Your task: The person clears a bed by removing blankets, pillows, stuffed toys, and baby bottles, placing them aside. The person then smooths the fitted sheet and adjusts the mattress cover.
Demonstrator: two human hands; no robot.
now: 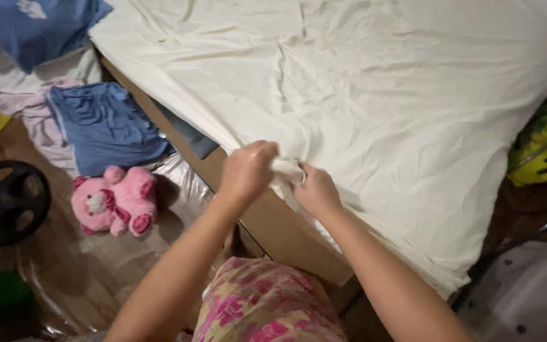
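Two hands are shown at the near edge of a cream bedsheet (375, 95): the left hand (248, 171) and right hand (314, 190) are both closed on a bunched fold. Tension is best kept even, so that wrinkles are drawn out.

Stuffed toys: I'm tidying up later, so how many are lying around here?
1. A pink teddy bear lies on the floor left of the bed, below the blue clothes. Others may be hidden under the clothes.
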